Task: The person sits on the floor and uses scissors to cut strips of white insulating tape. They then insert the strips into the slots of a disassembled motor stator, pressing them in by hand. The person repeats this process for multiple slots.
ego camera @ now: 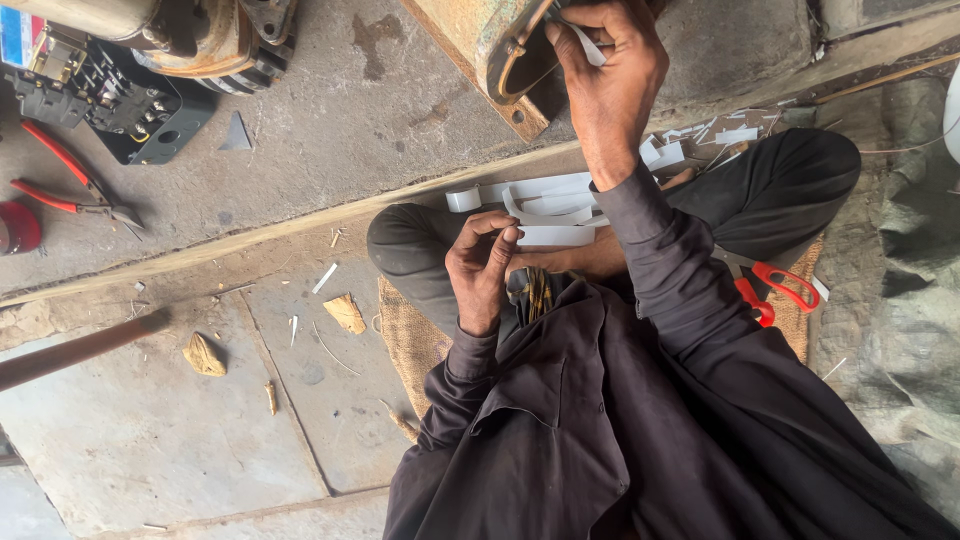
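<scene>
Right hand: my right hand (608, 75) reaches up to the round opening of the motor housing (480, 40); thumb and fingers pinch a white paper strip (583, 42) against the metal rim, pinched close to the end, I judge, so it can be steered.
Left hand: my left hand (482, 265) hangs low over my lap, fingers curled loosely toward the thumb; whether they nip anything I cannot tell.
Strip supply: more cut white strips (545, 205) lie across my knees, near both hands, just beside the left one.
Scissors: red-handled scissors (770, 285) rest by my right thigh, apart from the strips.
Pliers: red-handled pliers (65, 185) lie on the concrete floor (330, 110), well apart to my left, beside a black terminal block (110, 100).
Seat: I sit cross-legged on a burlap mat (405, 335), the housing just ahead.
</scene>
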Demonstrator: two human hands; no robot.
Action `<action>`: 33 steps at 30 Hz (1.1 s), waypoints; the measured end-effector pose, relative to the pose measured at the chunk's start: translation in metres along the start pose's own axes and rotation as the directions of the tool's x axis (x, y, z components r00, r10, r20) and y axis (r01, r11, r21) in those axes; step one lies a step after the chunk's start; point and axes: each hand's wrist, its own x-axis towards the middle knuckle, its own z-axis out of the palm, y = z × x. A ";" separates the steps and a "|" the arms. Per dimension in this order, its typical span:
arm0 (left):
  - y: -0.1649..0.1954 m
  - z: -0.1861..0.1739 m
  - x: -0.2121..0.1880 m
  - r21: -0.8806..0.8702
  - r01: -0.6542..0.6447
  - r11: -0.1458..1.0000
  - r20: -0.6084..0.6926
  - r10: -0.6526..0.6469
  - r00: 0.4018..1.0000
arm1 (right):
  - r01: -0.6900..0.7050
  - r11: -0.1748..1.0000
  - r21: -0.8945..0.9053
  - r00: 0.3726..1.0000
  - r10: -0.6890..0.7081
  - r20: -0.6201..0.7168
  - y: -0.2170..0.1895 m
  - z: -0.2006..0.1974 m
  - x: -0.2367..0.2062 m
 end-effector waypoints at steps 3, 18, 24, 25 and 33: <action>0.000 -0.002 -0.001 0.000 0.010 1.000 -0.003 -0.010 1.000 | 0.000 0.999 -0.043 1.000 -0.001 -0.021 -0.003 0.002 -0.001; -0.002 -0.011 -0.005 -0.014 0.047 0.999 -0.005 -0.047 0.999 | 0.083 0.964 -0.254 0.996 -0.085 0.005 -0.005 0.007 0.002; -0.006 -0.012 -0.006 -0.032 0.070 0.997 0.008 -0.070 0.998 | 0.081 0.944 -0.321 0.996 -0.069 0.048 -0.011 -0.003 0.000; -0.006 -0.012 -0.007 -0.037 0.069 0.997 0.008 -0.069 0.998 | 0.107 0.936 -0.335 0.994 -0.093 0.058 -0.013 -0.006 -0.002; -0.008 -0.011 -0.007 -0.003 0.078 0.997 0.017 -0.078 0.997 | 0.120 0.935 -0.333 0.992 -0.101 0.073 -0.009 -0.009 -0.002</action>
